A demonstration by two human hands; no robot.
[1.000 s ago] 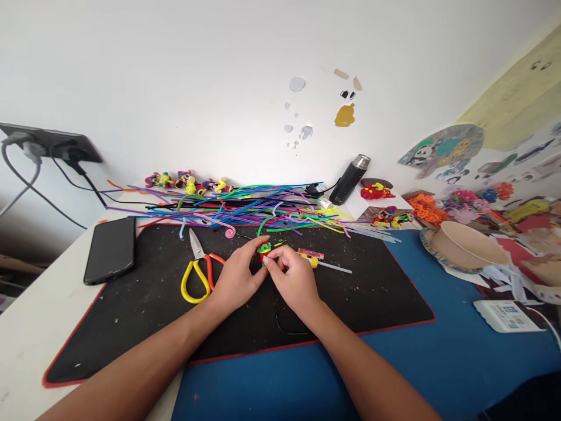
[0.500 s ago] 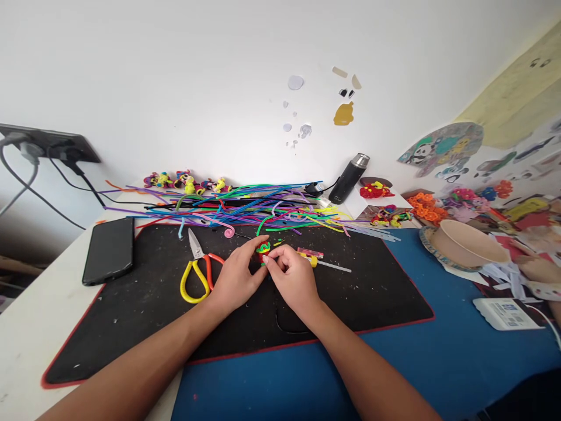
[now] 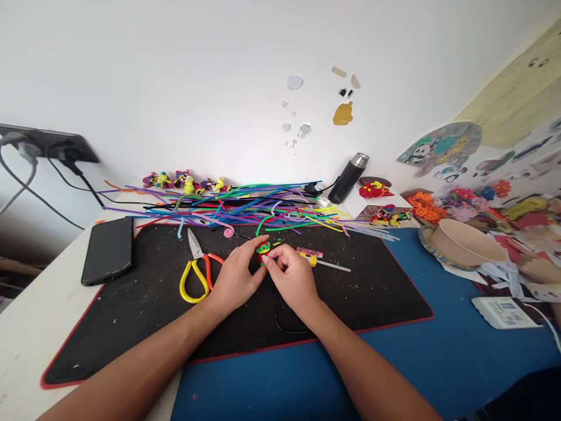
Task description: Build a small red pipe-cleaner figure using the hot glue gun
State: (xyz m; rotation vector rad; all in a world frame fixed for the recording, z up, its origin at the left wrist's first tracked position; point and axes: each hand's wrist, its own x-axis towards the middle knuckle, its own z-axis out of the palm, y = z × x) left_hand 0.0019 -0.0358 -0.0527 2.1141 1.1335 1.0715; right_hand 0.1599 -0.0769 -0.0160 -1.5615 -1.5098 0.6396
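Note:
Between my hands, above the black mat [image 3: 359, 292], is a small red, green and yellow pipe-cleaner figure [image 3: 263, 249]. My left hand [image 3: 239, 272] holds it from the left, forefinger along its top and thumb near its base. The fingers of my right hand [image 3: 291, 275] are pinched against its right side, and they hide part of it. Scissors [image 3: 195, 266] with one yellow and one red handle lie beside my left hand. Just right of my right hand are a yellow-handled tool [image 3: 311, 261], perhaps a screwdriver or glue tool, and a pink-red item [image 3: 311, 252].
Loose pipe cleaners [image 3: 245, 204] spread along the wall behind the mat. A phone [image 3: 108, 250] lies at the left, and a black flask [image 3: 349, 178] leans at the back. To the right are a bowl [image 3: 471, 244], a white power strip [image 3: 506, 313] and another person's hand [image 3: 530, 263].
My hands and the figure stay almost in place. The whole view has shifted very slightly, and the other person's hand at the right has moved a little.

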